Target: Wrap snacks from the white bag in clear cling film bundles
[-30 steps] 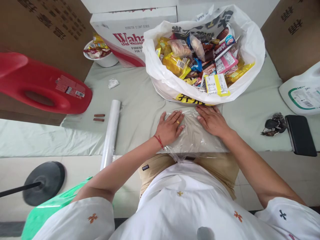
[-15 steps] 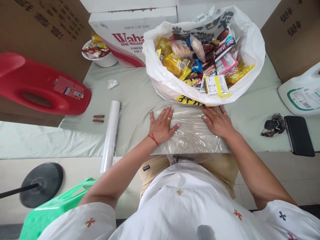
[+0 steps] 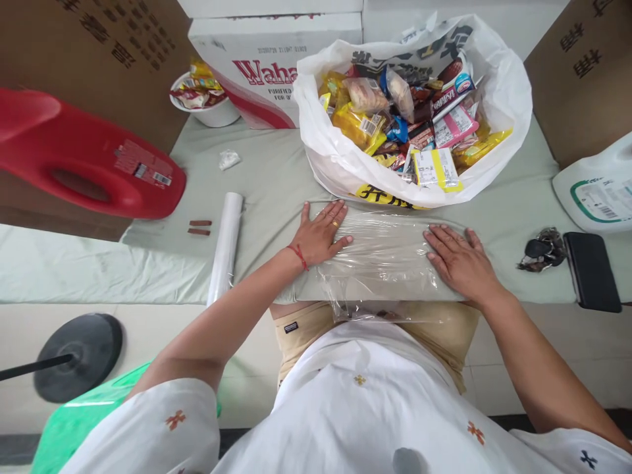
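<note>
Lying open and splayed, the left hand (image 3: 320,238) and right hand (image 3: 460,262) rest at opposite sides of the clear plastic (image 3: 385,247) on the desk (image 3: 276,171); it looks mostly spread out, though creases are left unsmoothed and its near edge overhangs.

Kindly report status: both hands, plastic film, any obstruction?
Left hand flat on clear film, left side. Right hand flat at right edge. White bag close beyond.

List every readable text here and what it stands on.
"Waha", cut off: white carton.
"PURIFIED": white carton.
"FOR": white carton.
Too small or blurred: carton's number line, shorts tag, labels on red jug, white jug, snack wrappers.
Chinese characters, unclear: white bag, left brown carton, right brown carton.
</note>
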Available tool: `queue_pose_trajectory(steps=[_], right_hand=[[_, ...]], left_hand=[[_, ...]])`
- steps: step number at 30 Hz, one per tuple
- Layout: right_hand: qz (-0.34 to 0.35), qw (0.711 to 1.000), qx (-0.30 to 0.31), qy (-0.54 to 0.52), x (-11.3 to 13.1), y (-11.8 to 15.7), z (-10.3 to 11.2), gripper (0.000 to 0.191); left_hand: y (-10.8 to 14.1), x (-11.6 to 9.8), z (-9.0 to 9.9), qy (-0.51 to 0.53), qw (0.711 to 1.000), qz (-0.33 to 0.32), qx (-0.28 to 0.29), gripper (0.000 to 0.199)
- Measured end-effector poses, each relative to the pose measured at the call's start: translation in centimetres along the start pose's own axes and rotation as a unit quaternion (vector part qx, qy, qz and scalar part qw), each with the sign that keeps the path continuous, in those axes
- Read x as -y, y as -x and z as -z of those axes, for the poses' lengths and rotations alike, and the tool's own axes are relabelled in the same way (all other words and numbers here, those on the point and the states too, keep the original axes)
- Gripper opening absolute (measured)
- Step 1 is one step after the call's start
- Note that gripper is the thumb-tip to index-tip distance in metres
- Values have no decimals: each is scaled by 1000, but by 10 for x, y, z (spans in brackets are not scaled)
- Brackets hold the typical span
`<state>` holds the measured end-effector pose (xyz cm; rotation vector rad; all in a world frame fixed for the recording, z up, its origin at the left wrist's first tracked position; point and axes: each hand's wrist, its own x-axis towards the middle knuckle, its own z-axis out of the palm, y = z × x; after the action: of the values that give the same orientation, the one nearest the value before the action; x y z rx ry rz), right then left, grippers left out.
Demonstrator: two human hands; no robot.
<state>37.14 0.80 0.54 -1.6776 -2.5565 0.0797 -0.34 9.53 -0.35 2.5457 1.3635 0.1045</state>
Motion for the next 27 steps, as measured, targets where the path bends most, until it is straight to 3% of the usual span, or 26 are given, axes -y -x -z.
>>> queue_pose_trajectory(steps=[8,11,14,17,18,20,23,25,27], right_hand=[[-36,998,-7,-59,-18,-9,2,53],[-27,979,-25,-200,-24,-6,37,48],[-51,942,-77,-322,-22,-19,96,36],[-104,957,-163,-215,-10,-60,139,41],[-115,971,-147,-149,-5,-78,144,47],[-139,989,-50,-24,6,-116,139,61],[-183,979,67,59,16,-159,117,83],[-201,976,64,54,15,-170,110,86],[-219,976,14,15,11,-164,118,75]], left_hand=[[0,2,1,3,1000,-8,-10,75],[1,3,0,-7,1000,-11,-12,73],[1,2,0,-17,1000,-7,-12,74],[0,1,2,-29,1000,2,-3,74],[0,0,3,-33,999,6,1,74],[0,-1,4,-38,999,10,6,74],[0,-1,4,-40,999,11,5,73],[0,-1,4,-38,999,11,3,73],[0,-1,3,-34,999,10,1,73]])
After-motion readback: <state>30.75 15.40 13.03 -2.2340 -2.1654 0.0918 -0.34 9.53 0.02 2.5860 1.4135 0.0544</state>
